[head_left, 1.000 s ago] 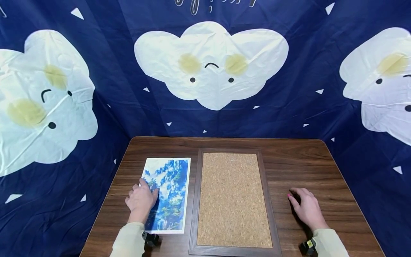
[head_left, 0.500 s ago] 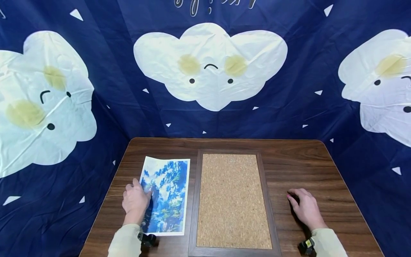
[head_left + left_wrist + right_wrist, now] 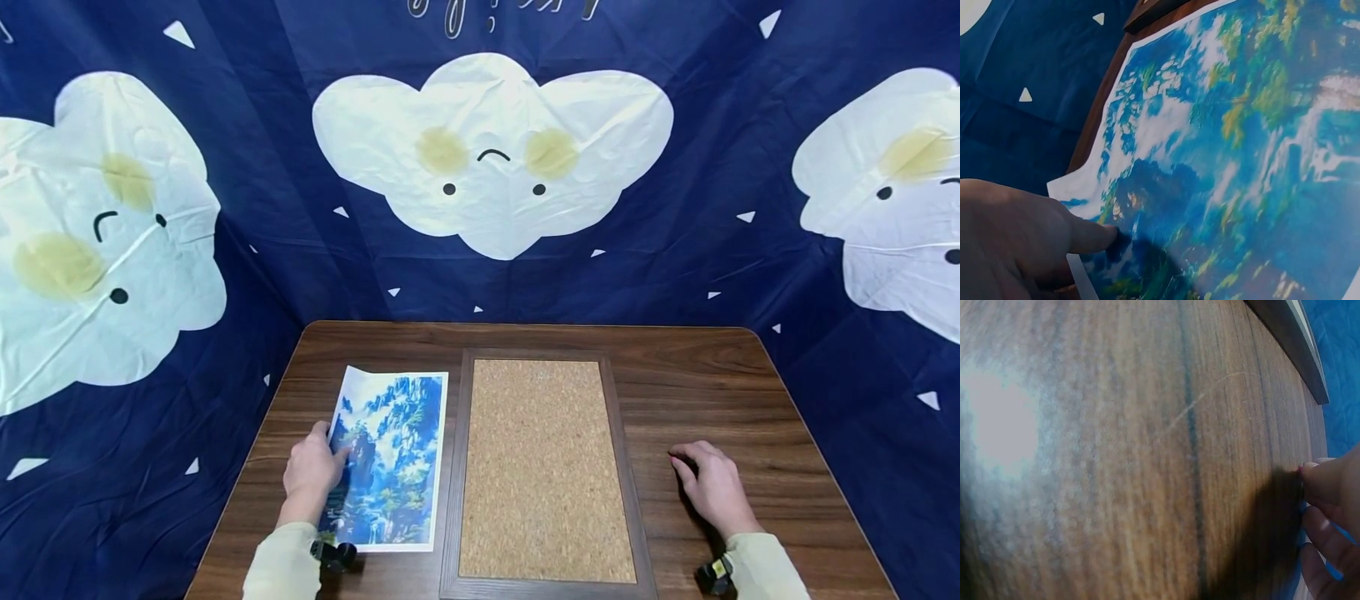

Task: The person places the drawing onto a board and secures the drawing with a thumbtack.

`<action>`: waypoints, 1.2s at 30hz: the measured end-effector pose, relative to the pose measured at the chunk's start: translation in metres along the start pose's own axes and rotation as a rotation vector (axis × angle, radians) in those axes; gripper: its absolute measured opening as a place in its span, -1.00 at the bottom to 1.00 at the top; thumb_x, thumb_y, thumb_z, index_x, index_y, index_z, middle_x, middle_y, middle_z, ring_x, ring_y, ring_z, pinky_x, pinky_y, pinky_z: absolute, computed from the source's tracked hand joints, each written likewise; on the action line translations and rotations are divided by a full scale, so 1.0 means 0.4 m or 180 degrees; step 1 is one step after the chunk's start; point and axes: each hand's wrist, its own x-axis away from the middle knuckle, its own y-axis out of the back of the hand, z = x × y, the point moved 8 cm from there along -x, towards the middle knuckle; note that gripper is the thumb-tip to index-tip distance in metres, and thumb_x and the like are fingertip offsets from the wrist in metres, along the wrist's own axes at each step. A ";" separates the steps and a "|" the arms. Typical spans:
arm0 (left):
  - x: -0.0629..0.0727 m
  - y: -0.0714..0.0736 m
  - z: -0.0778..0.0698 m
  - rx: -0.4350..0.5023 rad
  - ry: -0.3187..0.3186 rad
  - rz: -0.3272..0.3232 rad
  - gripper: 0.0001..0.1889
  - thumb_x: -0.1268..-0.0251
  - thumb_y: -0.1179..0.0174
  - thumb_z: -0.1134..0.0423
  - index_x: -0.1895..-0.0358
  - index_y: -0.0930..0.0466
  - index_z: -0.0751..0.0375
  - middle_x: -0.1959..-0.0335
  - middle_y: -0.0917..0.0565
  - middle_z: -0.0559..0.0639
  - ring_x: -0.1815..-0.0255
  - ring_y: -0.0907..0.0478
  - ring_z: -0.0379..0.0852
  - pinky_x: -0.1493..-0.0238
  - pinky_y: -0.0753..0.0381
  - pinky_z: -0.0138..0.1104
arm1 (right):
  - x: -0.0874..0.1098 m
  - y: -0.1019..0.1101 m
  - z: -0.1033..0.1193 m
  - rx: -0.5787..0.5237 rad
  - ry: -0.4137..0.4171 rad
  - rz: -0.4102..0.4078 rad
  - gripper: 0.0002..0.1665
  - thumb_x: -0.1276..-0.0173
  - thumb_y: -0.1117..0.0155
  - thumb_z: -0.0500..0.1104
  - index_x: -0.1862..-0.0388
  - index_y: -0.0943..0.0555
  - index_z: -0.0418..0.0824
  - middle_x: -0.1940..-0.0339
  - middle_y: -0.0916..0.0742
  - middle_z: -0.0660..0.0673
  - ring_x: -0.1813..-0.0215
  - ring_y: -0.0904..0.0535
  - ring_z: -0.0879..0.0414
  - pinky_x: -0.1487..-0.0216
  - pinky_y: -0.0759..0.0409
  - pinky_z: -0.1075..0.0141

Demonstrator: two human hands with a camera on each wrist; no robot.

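Currently, a person's left hand (image 3: pixel 309 467) pinches the left edge of a blue landscape print (image 3: pixel 393 458), its thumb lying on the picture's face and its other fingers at or beneath the edge, partly hidden; the print spreads to the right of that hand, its far left corner bent upward a little. Just beyond the print, between the two hands, a framed cork board (image 3: pixel 547 471) lies flat on the brown wooden table (image 3: pixel 697 375); a narrow strip of wood separates board and print. Right of the board, the right hand (image 3: pixel 716 492) rests on the table, fingers loosely bent, holding nothing that I can make out; a spot of pink shows at its thumb tip. Both wrists carry small black cameras (image 3: pixel 333 555) beside pale sleeves (image 3: pixel 768 567); ahead of the hands hangs a navy cloth (image 3: pixel 247 100) with white clouds.
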 end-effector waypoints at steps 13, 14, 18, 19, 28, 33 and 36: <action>0.000 0.018 0.008 0.0368 -0.0178 -0.0221 -0.52 -0.50 -0.15 0.40 -0.44 -0.42 0.34 -0.08 -0.67 0.49 -0.05 -0.59 0.52 -0.02 -0.56 0.29 | 0.001 -0.006 -0.003 0.0014 0.0038 0.0010 -0.81 -0.15 -0.55 -0.46 0.29 -0.79 -0.26 0.35 -0.77 -0.12 0.26 -0.73 -0.11 0.20 -0.66 -0.11; 0.001 0.019 0.009 0.0430 -0.0200 -0.0227 -0.52 -0.50 -0.16 0.40 -0.43 -0.42 0.35 -0.04 -0.69 0.47 -0.04 -0.58 0.50 -0.04 -0.55 0.29 | 0.000 -0.006 -0.003 0.0018 0.0041 0.0010 -0.81 -0.15 -0.55 -0.46 0.29 -0.79 -0.26 0.35 -0.77 -0.12 0.26 -0.73 -0.11 0.20 -0.66 -0.11; 0.003 0.019 0.016 0.0640 -0.0219 -0.0222 -0.50 -0.48 -0.18 0.42 -0.44 -0.43 0.35 0.12 -0.73 0.39 -0.02 -0.52 0.44 -0.11 -0.46 0.27 | 0.001 -0.006 -0.002 0.0022 0.0051 0.0012 -0.80 -0.15 -0.55 -0.47 0.30 -0.79 -0.25 0.35 -0.77 -0.11 0.26 -0.73 -0.11 0.20 -0.67 -0.10; 0.003 0.017 0.019 0.0682 -0.0195 -0.0220 -0.50 -0.48 -0.18 0.42 -0.45 -0.43 0.34 0.13 -0.73 0.38 -0.03 -0.50 0.43 -0.14 -0.44 0.26 | 0.001 -0.006 -0.002 0.0023 0.0053 0.0012 -0.80 -0.14 -0.55 -0.47 0.30 -0.79 -0.25 0.35 -0.77 -0.11 0.26 -0.73 -0.10 0.20 -0.67 -0.10; 0.011 0.020 0.035 0.0865 -0.0146 -0.0338 -0.48 -0.47 -0.21 0.41 -0.46 -0.44 0.35 0.24 -0.69 0.30 0.09 -0.51 0.30 -0.23 -0.30 0.24 | 0.003 -0.006 -0.003 0.0035 0.0056 0.0014 -0.80 -0.14 -0.54 -0.48 0.30 -0.79 -0.25 0.35 -0.77 -0.11 0.26 -0.73 -0.11 0.20 -0.67 -0.11; 0.014 0.022 0.044 0.0929 -0.0100 -0.0374 -0.47 -0.49 -0.21 0.39 -0.48 -0.45 0.33 0.19 -0.71 0.30 0.11 -0.56 0.27 -0.06 -0.42 0.16 | 0.002 -0.007 -0.002 0.0036 0.0053 0.0029 -0.81 -0.15 -0.54 -0.47 0.30 -0.79 -0.25 0.35 -0.76 -0.11 0.26 -0.72 -0.11 0.20 -0.66 -0.11; 0.014 0.025 0.046 0.0953 -0.0098 -0.0400 -0.48 -0.48 -0.21 0.38 -0.47 -0.47 0.31 0.20 -0.72 0.28 0.11 -0.57 0.25 -0.03 -0.43 0.12 | 0.001 -0.008 -0.002 0.0036 0.0034 0.0059 -0.82 -0.16 -0.54 -0.47 0.29 -0.79 -0.26 0.34 -0.76 -0.11 0.26 -0.72 -0.11 0.20 -0.67 -0.11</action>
